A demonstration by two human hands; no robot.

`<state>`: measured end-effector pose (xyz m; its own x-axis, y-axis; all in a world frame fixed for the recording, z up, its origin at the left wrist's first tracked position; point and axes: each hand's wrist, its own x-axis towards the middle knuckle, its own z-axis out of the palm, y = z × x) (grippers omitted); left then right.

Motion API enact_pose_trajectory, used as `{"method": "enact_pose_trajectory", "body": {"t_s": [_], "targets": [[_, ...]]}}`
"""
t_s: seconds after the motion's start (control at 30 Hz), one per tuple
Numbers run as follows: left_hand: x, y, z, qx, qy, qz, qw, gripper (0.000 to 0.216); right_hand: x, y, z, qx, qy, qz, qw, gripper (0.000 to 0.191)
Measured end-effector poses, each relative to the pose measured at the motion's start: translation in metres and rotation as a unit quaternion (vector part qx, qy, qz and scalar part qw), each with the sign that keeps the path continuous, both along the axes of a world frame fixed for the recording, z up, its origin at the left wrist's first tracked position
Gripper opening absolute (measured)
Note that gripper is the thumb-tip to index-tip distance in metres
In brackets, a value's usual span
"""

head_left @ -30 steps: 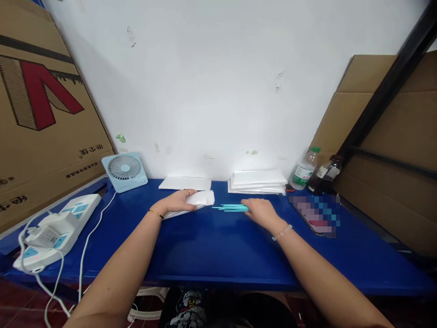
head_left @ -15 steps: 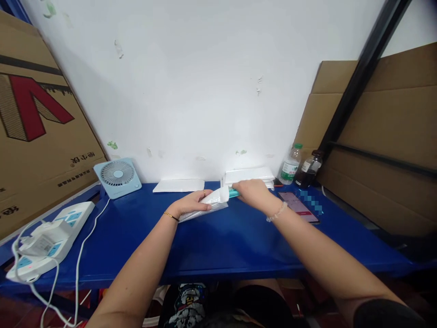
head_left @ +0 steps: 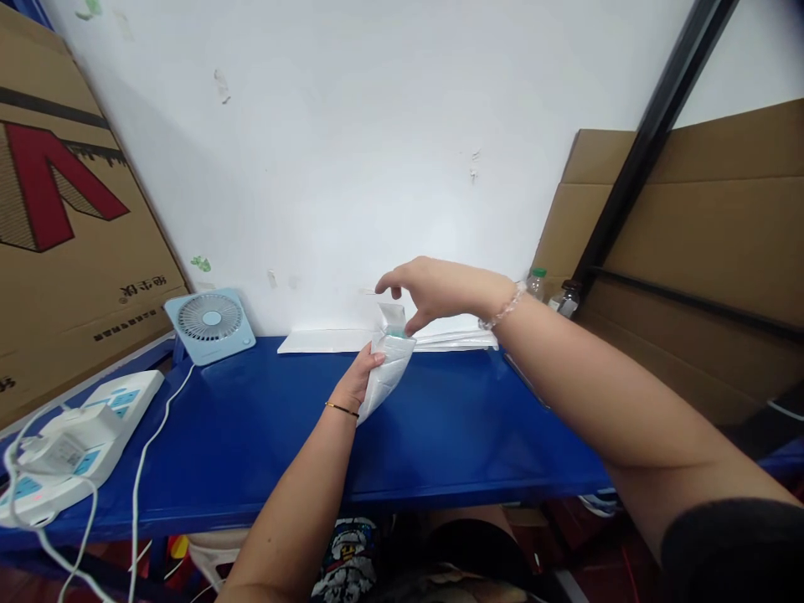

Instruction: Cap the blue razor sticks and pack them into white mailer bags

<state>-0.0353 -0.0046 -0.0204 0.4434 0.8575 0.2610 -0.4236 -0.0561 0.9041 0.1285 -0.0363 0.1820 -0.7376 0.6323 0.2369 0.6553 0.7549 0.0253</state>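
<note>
My left hand (head_left: 363, 374) is wrapped round a white padded mailer bag (head_left: 388, 374), which it holds tilted with its mouth up over the table. Just inside the mouth shows a bit of a teal item (head_left: 397, 332); most of it is hidden in the bag, so its kind does not show. Above the mouth is my right hand (head_left: 422, 289), fingers apart and curved. Its thumb is close to the bag's mouth, and whether it touches cannot be made out. Behind lie a flat white mailer (head_left: 323, 340) and a stack of white mailers (head_left: 461, 337) by the wall.
A light blue fan (head_left: 210, 325) stands at the left on the blue table (head_left: 251, 444). Nearer is a power strip (head_left: 119, 410) with cables. At the right are a phone (head_left: 526, 378), a green-capped bottle (head_left: 537, 283) and a dark-capped bottle (head_left: 567, 297), partly behind my arm.
My right hand has let go of the teal item and risen to the left. The item has gone deeper into the mailer. My left hand has tipped the bag more upright.
</note>
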Motion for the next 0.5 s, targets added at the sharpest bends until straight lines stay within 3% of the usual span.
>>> {"method": "enact_pose_trajectory", "body": {"t_s": [0.17,0.3,0.4,0.5], "targets": [[0.0,-0.003,0.013,-0.032,-0.14,-0.081,0.986,0.067,0.014,0.011,-0.016,-0.075,0.23,0.031,0.97,0.042],[0.005,-0.008,0.032,-0.022,-0.23,-0.157,0.96,0.068,0.005,0.023,-0.048,-0.214,0.323,0.052,0.92,0.034],[0.003,-0.009,0.03,-0.047,-0.19,-0.193,0.962,0.079,-0.002,0.034,-0.068,-0.249,0.384,0.021,0.889,0.031],[-0.005,-0.006,0.013,-0.087,-0.077,-0.161,0.98,0.078,0.004,0.047,-0.082,-0.185,0.474,-0.066,0.858,0.029]]}}
